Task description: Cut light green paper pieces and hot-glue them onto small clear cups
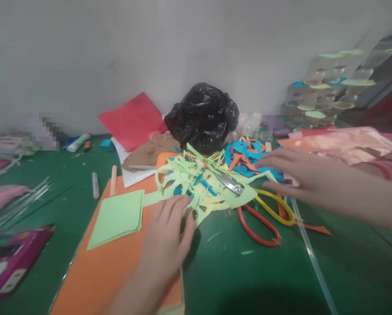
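Low over an orange paper sheet, my left hand curls its fingers on the near edge of light green paper scraps; its fingertips are partly hidden. Raised and slightly blurred, my right hand has its fingers stretched out beside blue paper scraps and the green pile. Scissors with one red and one yellow handle loop lie between the hands, their blades resting on the green scraps. A stack of green paper squares lies left of my left hand.
A black plastic bag sits behind the scraps, beside red paper. Stacked clear cups stand at the back right. A clear stick lies at right. A pink glue gun and purple box are at left.
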Available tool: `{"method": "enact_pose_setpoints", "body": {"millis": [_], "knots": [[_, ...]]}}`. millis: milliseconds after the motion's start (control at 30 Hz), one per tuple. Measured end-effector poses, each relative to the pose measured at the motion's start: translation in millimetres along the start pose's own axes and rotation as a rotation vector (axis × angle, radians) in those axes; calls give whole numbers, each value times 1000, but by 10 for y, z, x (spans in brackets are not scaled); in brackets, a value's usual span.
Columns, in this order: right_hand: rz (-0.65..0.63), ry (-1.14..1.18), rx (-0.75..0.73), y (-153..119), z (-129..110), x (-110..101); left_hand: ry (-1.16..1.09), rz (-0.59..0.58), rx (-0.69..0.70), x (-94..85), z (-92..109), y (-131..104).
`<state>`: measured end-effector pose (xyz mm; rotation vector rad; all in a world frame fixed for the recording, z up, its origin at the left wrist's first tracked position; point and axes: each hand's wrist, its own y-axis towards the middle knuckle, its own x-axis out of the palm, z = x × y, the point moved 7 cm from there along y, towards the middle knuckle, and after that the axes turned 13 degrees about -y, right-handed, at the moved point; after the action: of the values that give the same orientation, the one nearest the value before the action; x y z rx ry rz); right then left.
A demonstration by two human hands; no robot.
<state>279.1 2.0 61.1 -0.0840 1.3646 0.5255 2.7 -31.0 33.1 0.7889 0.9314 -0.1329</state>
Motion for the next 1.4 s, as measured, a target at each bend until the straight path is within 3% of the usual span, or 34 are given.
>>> {"method": "enact_pose_setpoints", "body": {"millis": [33, 67, 167, 233, 300, 433, 500, 567, 667, 767, 833, 933, 1100, 1200, 1300, 1400], "knots": [[25, 0, -169, -33, -286, 41, 4, 11, -18, -5, -25, 6], [52, -33, -242, -56, -474, 93, 1, 19, -29, -8, -46, 12], [10, -43, -224, -23, -693, 283, -22, 4, -69, 2, -99, 27], [-83, 35, -153, 32, -686, 347, -47, 0, -56, 0, -96, 34], [-79, 164, -35, 76, -605, 261, -71, -3, -32, -1, -90, 35], [158, 568, 260, 44, -331, -97, -99, -4, -32, -2, -133, 37], [221, 740, 408, -11, -198, -160, -106, -12, -33, 3, -151, 40], [206, 859, 507, -44, -130, -123, -108, -19, -26, 8, -155, 43], [163, 1012, 549, -49, -144, 18, -103, -27, -21, 17, -158, 42], [41, 1162, 414, -7, -323, 203, -101, -37, -18, 31, -162, 40], [-36, 1134, 269, 16, -467, 280, -101, -43, -9, 36, -156, 42], [-35, 1008, 81, 35, -614, 297, -99, -34, 10, 22, -143, 50], [85, 737, 35, 35, -587, 224, -100, -38, 13, 4, -151, 57], [265, 445, 5, -8, -423, 76, -97, -52, 14, 9, -150, 54], [417, 232, 139, -99, -54, -8, -94, -64, 21, 13, -126, 55], [324, 44, 315, -178, 334, 109, -93, -72, 22, 11, -104, 61]]}}
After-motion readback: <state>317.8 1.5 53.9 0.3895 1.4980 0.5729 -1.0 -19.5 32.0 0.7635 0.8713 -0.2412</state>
